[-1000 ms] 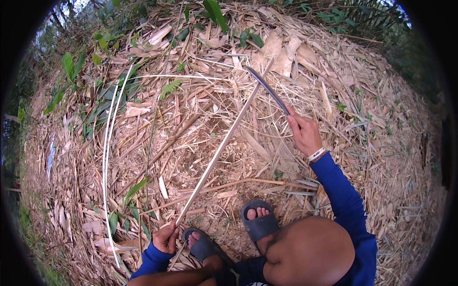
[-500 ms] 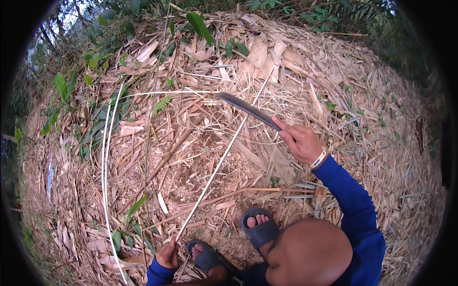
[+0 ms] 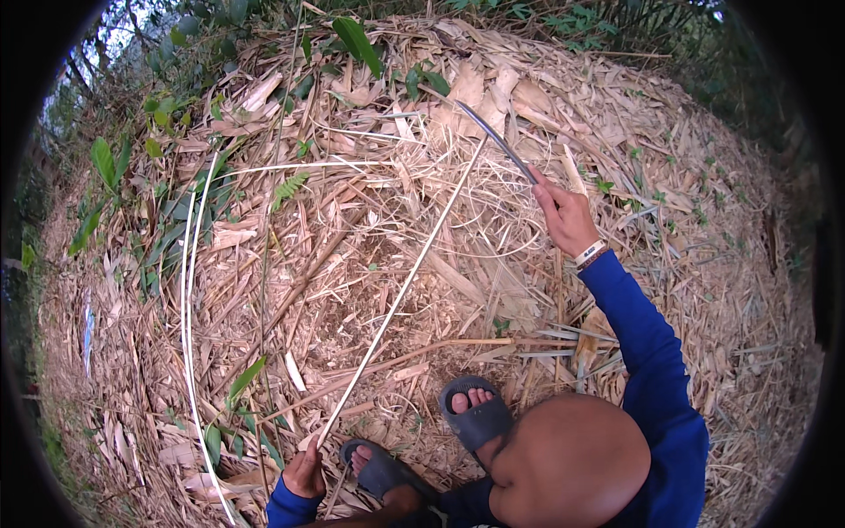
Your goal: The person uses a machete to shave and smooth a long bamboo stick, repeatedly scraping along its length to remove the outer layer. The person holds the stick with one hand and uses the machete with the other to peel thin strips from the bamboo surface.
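A long pale bamboo strip, smooth and matt, is gripped at its lower end by the left hand. A dull grey metal blade, faintly shiny along its edge, is held in the right hand. At 6 o'clock, dark matt rubber sandals are worn. The ground is covered with dry, rough, papery bamboo husks and straw-like leaves. The sleeve is of blue matt cloth.
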`<act>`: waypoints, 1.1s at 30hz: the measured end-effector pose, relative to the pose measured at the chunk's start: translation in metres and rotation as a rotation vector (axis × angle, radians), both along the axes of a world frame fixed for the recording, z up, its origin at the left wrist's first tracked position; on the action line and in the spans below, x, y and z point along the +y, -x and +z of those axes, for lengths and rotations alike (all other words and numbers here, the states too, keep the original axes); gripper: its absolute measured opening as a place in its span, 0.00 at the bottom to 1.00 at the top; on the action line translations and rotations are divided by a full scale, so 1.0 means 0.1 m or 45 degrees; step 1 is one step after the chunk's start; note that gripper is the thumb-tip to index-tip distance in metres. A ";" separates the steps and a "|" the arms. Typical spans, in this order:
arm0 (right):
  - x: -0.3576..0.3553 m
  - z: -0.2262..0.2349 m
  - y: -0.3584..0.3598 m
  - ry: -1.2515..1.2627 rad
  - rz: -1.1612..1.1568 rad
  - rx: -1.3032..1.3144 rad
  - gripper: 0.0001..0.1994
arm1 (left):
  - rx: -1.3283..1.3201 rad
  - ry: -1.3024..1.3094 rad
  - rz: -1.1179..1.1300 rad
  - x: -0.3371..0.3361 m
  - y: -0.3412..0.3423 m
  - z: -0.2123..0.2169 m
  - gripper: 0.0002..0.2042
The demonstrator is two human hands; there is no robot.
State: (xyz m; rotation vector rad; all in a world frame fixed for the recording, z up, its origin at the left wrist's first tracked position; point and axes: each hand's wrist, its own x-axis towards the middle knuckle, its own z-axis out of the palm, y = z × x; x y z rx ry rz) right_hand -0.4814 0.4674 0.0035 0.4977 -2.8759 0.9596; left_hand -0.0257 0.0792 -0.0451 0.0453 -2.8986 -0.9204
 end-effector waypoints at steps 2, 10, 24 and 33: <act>0.01 -0.04 -0.06 0.030 0.219 0.196 0.19 | -0.009 0.007 0.022 0.00 -0.01 0.04 0.22; 0.40 -0.20 0.44 -0.055 -0.406 0.022 0.22 | 0.074 -0.120 0.048 0.01 0.12 -0.05 0.15; -0.96 -0.05 -1.42 0.300 0.737 0.172 0.24 | -0.394 -1.788 0.326 -0.04 1.61 0.53 0.15; -1.19 -0.06 -1.67 0.137 1.042 0.395 0.28 | -0.468 -2.143 0.419 0.21 1.57 0.73 0.11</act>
